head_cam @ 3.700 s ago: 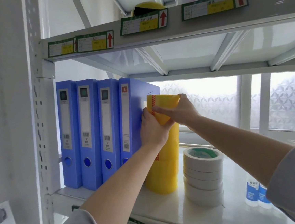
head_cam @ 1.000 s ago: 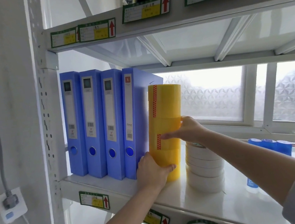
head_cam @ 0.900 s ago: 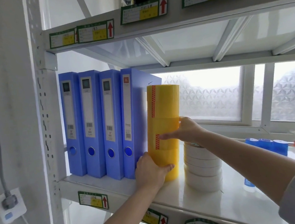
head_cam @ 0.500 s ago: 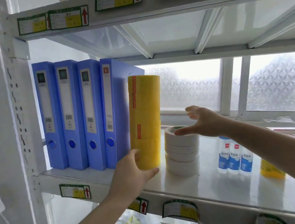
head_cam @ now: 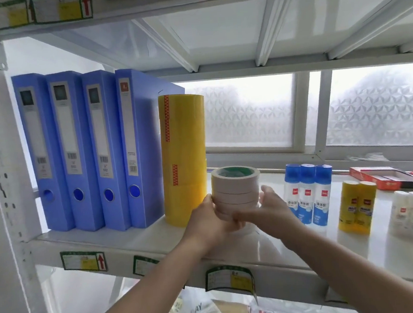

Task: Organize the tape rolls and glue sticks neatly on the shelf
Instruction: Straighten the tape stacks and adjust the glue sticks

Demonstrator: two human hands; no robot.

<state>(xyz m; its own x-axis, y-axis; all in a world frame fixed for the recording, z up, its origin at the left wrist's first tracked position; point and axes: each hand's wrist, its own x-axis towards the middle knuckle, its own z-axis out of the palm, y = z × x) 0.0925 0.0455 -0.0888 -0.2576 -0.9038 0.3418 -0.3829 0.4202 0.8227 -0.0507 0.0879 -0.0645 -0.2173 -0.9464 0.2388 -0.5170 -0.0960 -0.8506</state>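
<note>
Both hands on the white tape stack, mid-shelf.

White tape stack (head_cam: 236, 191) stands on the shelf (head_cam: 358, 248), just right of the tall yellow tape column (head_cam: 184, 158), which stands upright against the blue binders (head_cam: 87, 151). Left hand (head_cam: 211, 220) and right hand (head_cam: 267, 208) grip its lower rolls from either side, fingers curled round them. Yellow column looks placed. Judged left: square up the white stack, then the blue-capped glue bottles (head_cam: 308, 192), yellow glue sticks (head_cam: 357, 208) and small white sticks (head_cam: 407, 213), grouped loosely to the right.

Left hand (head_cam: 207, 220) and right hand (head_cam: 267, 209) grip the white tape stack (head_cam: 236, 191) beside the yellow tape stack (head_cam: 184, 158)
</note>
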